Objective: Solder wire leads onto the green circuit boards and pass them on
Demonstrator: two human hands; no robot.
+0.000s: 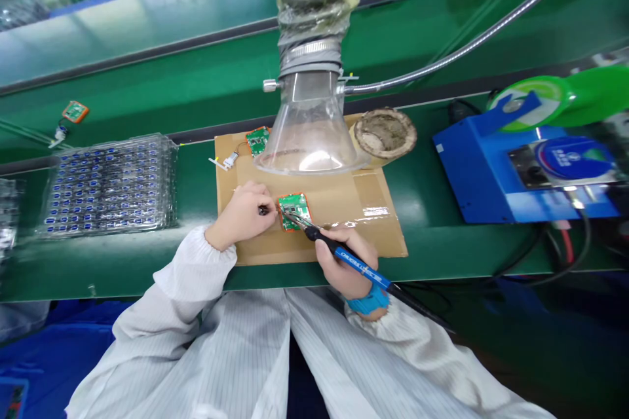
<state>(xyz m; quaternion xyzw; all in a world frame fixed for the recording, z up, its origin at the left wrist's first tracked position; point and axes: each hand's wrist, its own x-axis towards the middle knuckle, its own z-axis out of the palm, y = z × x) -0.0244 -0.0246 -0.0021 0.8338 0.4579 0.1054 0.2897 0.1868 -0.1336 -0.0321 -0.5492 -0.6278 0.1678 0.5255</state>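
A green circuit board [297, 205] with an orange edge lies on a flat cardboard sheet [344, 222]. My right hand [348, 260], with a blue band at the wrist, is closed round a blue and black soldering iron [361, 266]. The iron's tip end reaches over the board's lower middle; whether it touches is too small to tell. My left hand [248, 214] is closed at the board's left edge, pinching a small black part [264, 210] that its fingers largely cover. A clear fume-extractor hood [312, 124] hangs just beyond both hands.
Behind the hood lie another circuit board [256, 140] with a white connector [230, 158] and a round, crusted pot [386, 134]. Stacked clear trays [108, 186] of small blue parts stand left. One more board [75, 111] lies farther back. A blue soldering-wire feeder [491, 170] occupies the right.
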